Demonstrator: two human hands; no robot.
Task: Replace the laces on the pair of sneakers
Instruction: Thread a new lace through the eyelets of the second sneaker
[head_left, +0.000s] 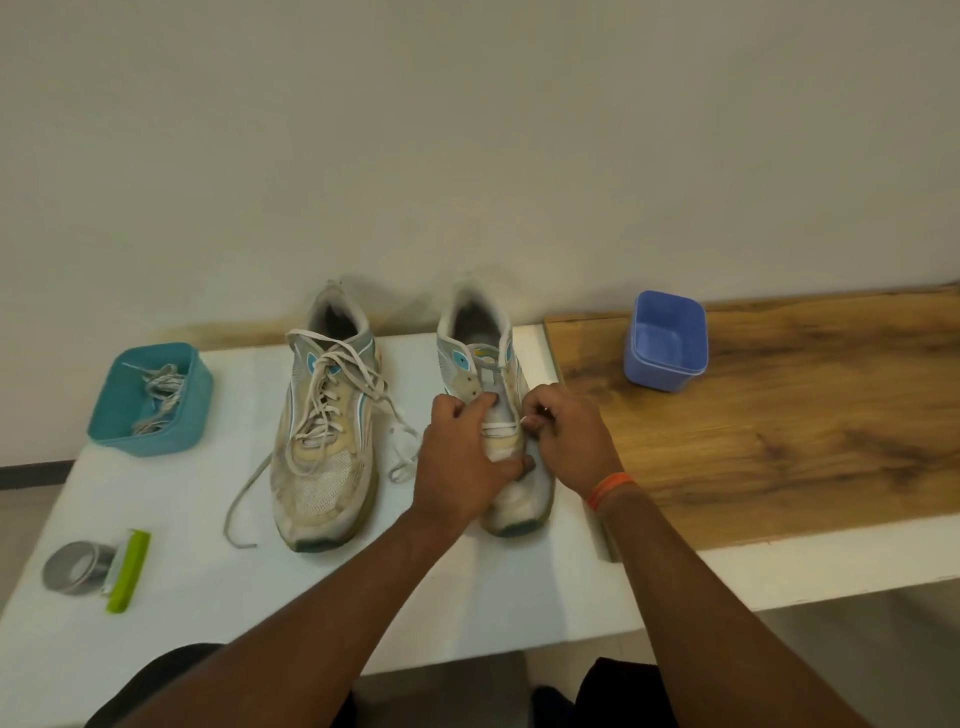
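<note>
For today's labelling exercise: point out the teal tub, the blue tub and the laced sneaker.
teal tub (193, 410): head view, its right outer wall.
blue tub (657, 375): head view, its front outer wall.
laced sneaker (324, 486): head view, mesh over the toes.

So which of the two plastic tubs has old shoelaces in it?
The teal plastic tub on the white table, left of the sneakers; the blue plastic tub on the wooden board looks empty.

I see right sneaker (496, 405) on white table (218, 582): left hand (462, 457) grips its forefoot, right hand (566, 436) pinches white lace (501, 427). Laced sneaker (327, 431) left of it.
</note>
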